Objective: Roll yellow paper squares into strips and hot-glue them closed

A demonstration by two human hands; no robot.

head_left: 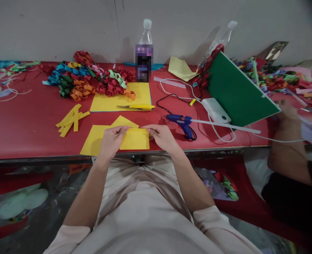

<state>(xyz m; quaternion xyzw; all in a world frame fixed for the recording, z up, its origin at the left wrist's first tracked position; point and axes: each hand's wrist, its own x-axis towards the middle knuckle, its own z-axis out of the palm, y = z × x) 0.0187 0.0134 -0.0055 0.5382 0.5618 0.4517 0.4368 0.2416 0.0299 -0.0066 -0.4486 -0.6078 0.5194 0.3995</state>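
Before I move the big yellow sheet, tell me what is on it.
On the yellow sheet lie a yellow-handled cutter and part of the paper chains, which hide its back left corner. Whether the bottle touches it, I cannot tell.

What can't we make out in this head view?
All head view:
- Bottle label: pixelated.
- Yellow sheet edges under the left hand and right hand: covered by the fingers.
- Whatever sits directly behind the green board: blocked by it.
- Lettering on the blue glue gun: too small.
- Co-worker's body beyond the black sleeve: dark, cut off by the right edge.
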